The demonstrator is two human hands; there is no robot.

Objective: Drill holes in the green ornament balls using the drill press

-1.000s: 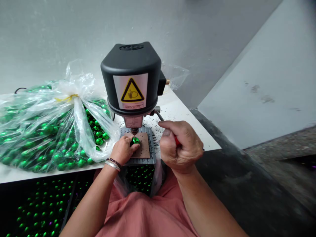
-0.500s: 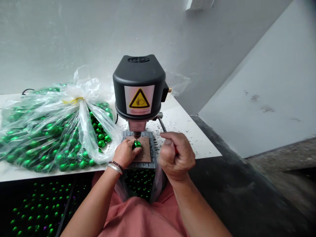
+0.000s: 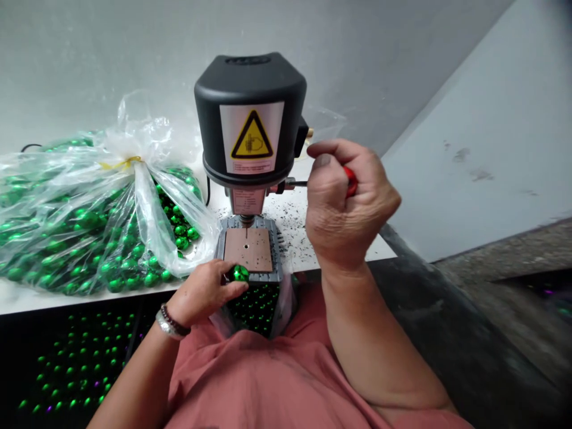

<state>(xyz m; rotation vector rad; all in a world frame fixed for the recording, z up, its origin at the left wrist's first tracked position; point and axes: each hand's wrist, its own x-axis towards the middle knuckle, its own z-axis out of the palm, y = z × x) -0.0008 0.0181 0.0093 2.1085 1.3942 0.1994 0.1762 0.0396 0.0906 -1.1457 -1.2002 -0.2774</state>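
Observation:
My left hand (image 3: 208,290) pinches a shiny green ball (image 3: 241,273) between thumb and fingers at the front edge of the drill press base (image 3: 274,262). Closed around the red knob (image 3: 351,181) of the feed lever is my right hand (image 3: 346,205), raised to the right of the drill press (image 3: 250,119). The thin drill bit (image 3: 246,233) points down above a brown board (image 3: 235,250) with a small hole in it. Nothing lies under the bit except the board and dark shavings.
A tied clear plastic bag (image 3: 147,208) full of green balls covers the left of the white table (image 3: 308,262). Dark shavings are scattered behind and right of the base. Below the front edge, more green balls (image 3: 257,310) show in an open bag between the legs.
My left hand has drawn the green ball from under the bit toward me, to the base's front edge. My right hand has risen and moved right with the lever, and the bit is higher.

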